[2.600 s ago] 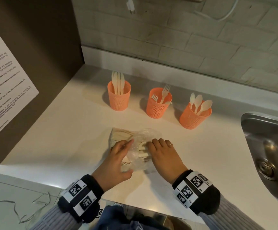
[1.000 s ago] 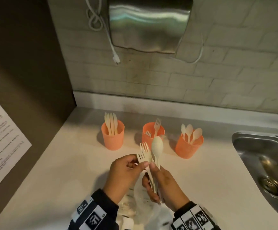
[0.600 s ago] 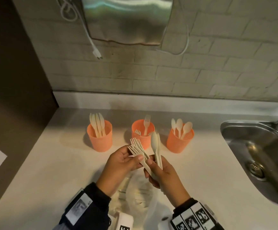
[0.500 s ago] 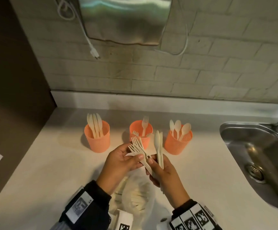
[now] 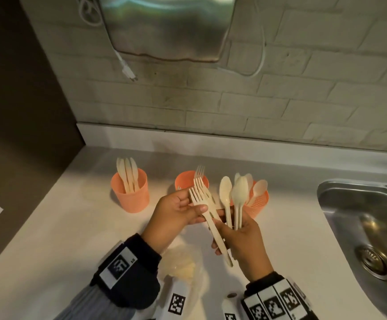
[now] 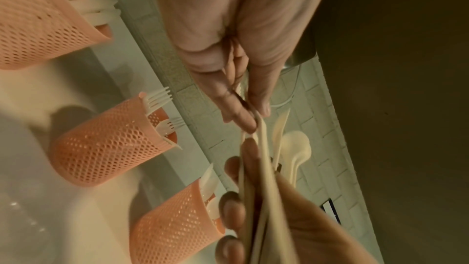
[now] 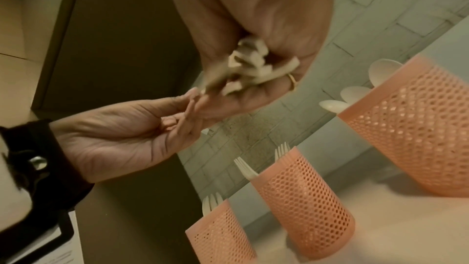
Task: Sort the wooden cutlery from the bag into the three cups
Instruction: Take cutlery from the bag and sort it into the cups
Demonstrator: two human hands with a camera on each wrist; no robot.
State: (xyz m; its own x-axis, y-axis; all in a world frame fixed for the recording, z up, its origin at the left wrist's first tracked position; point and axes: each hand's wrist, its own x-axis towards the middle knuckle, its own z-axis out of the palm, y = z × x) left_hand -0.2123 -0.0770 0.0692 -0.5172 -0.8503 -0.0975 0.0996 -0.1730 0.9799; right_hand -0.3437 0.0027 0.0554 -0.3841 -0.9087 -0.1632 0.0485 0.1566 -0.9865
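Forks [image 5: 200,199] and spoons [image 5: 235,199] have fanned further apart since a moment ago; left hand [image 5: 174,215] pinches the forks, right hand [image 5: 243,243] grips the spoons, above the counter [image 5: 72,239] before three cups [image 5: 130,192].

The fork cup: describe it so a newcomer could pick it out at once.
Start at the steel sink on the right of the white counter, then look left along the wall to a row of three orange mesh cups. The fork cup is the middle one; only it shows tines, while the left cup holds knives and the right cup holds spoons.
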